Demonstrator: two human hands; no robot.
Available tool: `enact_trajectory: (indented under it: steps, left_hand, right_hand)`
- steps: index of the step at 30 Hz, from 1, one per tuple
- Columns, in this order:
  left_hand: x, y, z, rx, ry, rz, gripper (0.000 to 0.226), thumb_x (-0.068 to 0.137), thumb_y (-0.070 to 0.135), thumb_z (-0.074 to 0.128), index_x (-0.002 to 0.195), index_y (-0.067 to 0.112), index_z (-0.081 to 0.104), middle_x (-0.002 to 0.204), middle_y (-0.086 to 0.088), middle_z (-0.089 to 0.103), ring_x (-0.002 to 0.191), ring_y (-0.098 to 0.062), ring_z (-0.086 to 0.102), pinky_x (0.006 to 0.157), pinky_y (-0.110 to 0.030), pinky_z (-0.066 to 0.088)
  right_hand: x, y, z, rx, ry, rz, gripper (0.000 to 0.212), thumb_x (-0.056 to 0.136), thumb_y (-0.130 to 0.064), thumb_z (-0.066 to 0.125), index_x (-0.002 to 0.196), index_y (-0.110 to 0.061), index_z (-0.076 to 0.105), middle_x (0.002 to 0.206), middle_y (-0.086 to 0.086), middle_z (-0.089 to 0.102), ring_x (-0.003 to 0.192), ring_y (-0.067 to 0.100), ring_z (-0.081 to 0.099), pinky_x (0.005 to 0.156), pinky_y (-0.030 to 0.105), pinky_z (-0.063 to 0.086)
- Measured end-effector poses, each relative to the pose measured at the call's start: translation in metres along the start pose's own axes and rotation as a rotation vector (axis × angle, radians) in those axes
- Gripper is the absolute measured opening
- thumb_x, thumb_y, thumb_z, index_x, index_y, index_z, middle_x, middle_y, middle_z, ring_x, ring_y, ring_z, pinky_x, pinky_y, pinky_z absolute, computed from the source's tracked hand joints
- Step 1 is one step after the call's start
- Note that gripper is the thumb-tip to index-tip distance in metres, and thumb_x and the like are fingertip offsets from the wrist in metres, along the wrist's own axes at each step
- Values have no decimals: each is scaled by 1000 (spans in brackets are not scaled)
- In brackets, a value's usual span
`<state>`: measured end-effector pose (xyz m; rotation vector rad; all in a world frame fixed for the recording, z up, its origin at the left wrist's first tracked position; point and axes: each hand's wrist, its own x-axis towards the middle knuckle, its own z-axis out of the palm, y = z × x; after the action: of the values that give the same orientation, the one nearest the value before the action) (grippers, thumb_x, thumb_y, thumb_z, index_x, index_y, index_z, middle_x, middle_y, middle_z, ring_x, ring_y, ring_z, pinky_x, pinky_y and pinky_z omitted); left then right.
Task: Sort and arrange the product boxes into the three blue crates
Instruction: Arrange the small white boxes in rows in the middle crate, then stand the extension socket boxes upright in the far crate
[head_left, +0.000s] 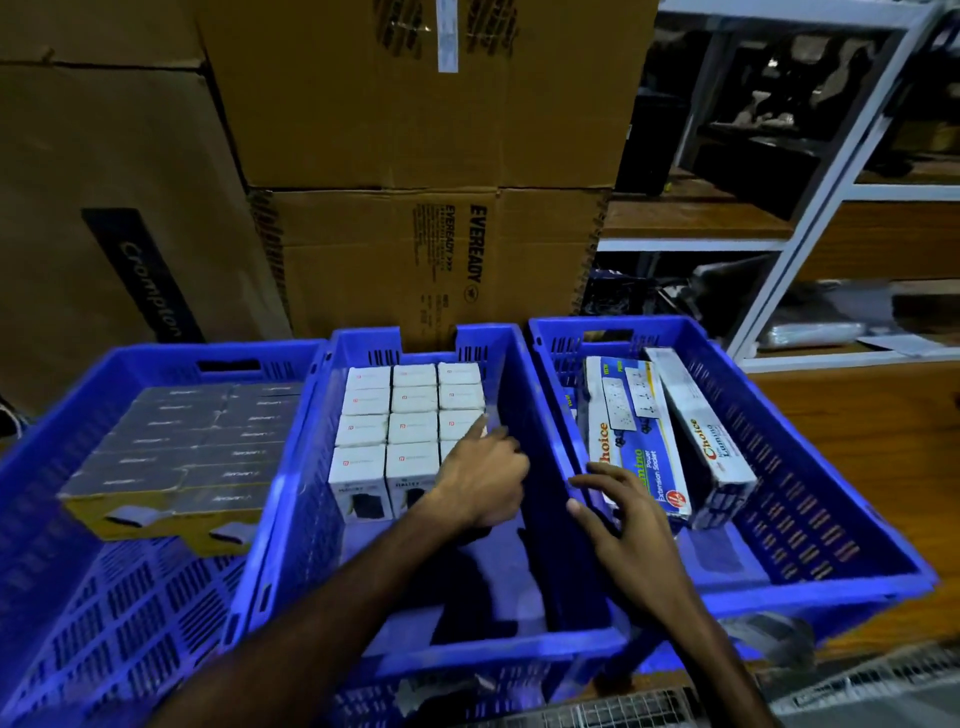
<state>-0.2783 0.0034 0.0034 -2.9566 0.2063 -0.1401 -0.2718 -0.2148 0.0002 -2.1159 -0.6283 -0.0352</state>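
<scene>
Three blue crates stand side by side. The left crate holds several flat grey boxes packed in rows. In the middle crate, small white boxes stand in a tight grid at the far end. My left hand lies over the near right corner of that grid, index finger stretched out onto a white box, the other fingers curled. The right crate holds two long extension socket boxes. With fingers spread, my right hand touches the near end of the left socket box.
Large brown cartons are stacked right behind the crates. A white metal shelf rack with dark goods stands at the back right over a wooden floor. Wire mesh shows under the crates at the near edge.
</scene>
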Motion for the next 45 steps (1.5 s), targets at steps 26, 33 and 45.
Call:
enact_trajectory:
  steps: [26, 33, 45]
  left_hand:
    - [45, 91, -47, -728, 375, -417, 19, 90, 36, 70, 104, 25, 77, 99, 9, 76, 95, -19, 68, 80, -29, 50]
    - [69, 104, -20, -658, 377, -502, 15, 86, 31, 69, 97, 25, 78, 94, 9, 78, 86, -19, 56, 82, -39, 49]
    - [71, 101, -16, -606, 413, -481, 6, 86, 25, 76, 92, 26, 77, 88, 13, 75, 79, -10, 45, 77, -32, 41]
  right_hand:
    - [111, 123, -80, 186, -678, 878, 74, 63, -91, 61, 110, -34, 69, 97, -4, 73, 92, 24, 66, 89, 42, 52]
    - [122, 138, -68, 263, -686, 850, 94, 54, -88, 73, 125, -26, 66, 103, 9, 66, 74, 24, 49, 60, 29, 42]
    - [118, 108, -74, 659, -526, 694, 33, 85, -24, 79, 104, 2, 74, 96, 20, 78, 81, 29, 76, 76, 38, 62]
